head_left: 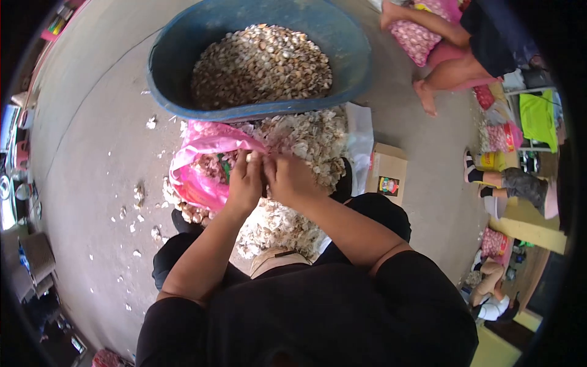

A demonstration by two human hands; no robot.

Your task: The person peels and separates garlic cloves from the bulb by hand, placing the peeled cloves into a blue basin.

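Observation:
My left hand (246,182) and my right hand (290,178) meet above the floor, fingers closed around garlic (249,157), of which only a small pale bit shows at the left fingertips. Motion blurs the right hand, and its fingers press against the left. Just left of them lies an open pink bag (197,151) with reddish skins and a bit of green inside. Beyond my hands stands a big blue tub (160,101) holding a heap of loose garlic cloves (263,64). Papery garlic peel (275,223) is piled below my hands and against the tub.
Garlic bulbs (194,213) lie beside the bag, and scraps dot the concrete floor (92,183). A cardboard box (387,170) sits right of the peel. Another person's bare legs (449,73) and a full pink mesh bag (416,40) are at upper right. More people sit along the right.

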